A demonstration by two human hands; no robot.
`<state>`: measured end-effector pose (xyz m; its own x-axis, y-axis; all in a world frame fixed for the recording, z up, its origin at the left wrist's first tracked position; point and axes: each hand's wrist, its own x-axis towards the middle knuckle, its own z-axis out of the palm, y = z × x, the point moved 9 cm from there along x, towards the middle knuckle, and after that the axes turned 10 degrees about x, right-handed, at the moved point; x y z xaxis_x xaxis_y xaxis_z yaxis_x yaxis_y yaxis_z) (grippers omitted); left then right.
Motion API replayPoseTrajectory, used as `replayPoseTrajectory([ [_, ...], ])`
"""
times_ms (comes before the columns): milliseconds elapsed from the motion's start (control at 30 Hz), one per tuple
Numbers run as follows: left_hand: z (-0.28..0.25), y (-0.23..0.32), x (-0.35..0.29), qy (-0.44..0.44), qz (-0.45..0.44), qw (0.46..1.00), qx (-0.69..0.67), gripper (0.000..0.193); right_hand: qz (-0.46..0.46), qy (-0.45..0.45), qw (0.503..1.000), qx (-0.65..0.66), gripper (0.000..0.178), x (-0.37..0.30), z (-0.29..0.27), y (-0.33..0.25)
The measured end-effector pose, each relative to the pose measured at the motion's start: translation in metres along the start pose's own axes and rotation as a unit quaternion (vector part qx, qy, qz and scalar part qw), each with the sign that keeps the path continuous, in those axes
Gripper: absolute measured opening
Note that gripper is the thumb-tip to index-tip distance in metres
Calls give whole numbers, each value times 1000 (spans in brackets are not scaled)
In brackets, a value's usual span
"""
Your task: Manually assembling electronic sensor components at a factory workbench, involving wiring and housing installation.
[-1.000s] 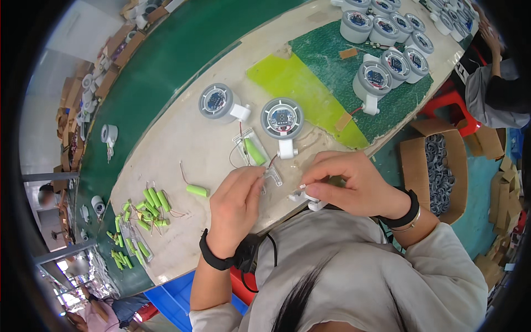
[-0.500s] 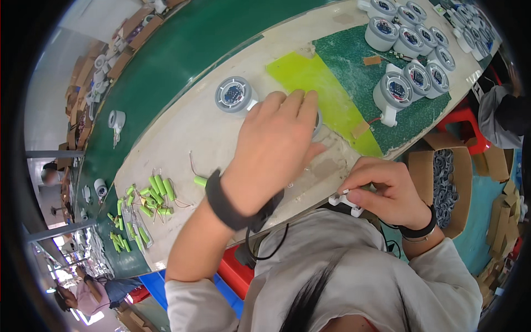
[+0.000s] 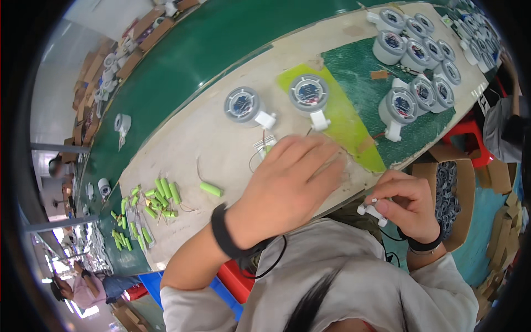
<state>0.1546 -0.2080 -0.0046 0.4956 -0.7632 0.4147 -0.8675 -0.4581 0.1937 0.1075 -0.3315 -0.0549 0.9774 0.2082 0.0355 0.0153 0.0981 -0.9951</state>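
Observation:
My left hand [image 3: 296,180] is over the near part of the table, palm down, its fingers stretched out and slightly blurred. It looks open, though its underside is hidden. Just beyond it stands a round grey-and-white lamp-like housing [image 3: 308,93] with a circuit board inside and a white arm toward me. A similar housing [image 3: 242,105] is to its left. By the left fingers lies a small white piece [image 3: 264,145] with a wire and a green part. My right hand [image 3: 409,202], at the table's front edge, pinches a small white plastic bracket [image 3: 373,212].
Green cylindrical batteries [image 3: 160,193] with wires are heaped at left; a single battery [image 3: 211,188] lies nearer. Several more housings [image 3: 423,91] stand on a green mat [image 3: 354,61] at far right, beside a yellow-green sheet [image 3: 354,127]. A carton [image 3: 464,205] of grey rings is right of me.
My left hand has drawn back toward me from the right-hand housing, which now stands uncovered on the yellow-green sheet. My right hand, still pinching the bracket, has shifted slightly right and nearer.

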Motion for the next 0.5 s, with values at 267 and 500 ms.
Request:
replayPoseTrajectory([
  [267, -3, -7, 54, -89, -37, 995, 39, 21, 33, -3, 994, 100, 11, 2, -5, 16],
  [500, 79, 3, 127, -125, 0, 990, -62, 36, -47, -33, 995, 79, 8, -12, -16, 7],
])
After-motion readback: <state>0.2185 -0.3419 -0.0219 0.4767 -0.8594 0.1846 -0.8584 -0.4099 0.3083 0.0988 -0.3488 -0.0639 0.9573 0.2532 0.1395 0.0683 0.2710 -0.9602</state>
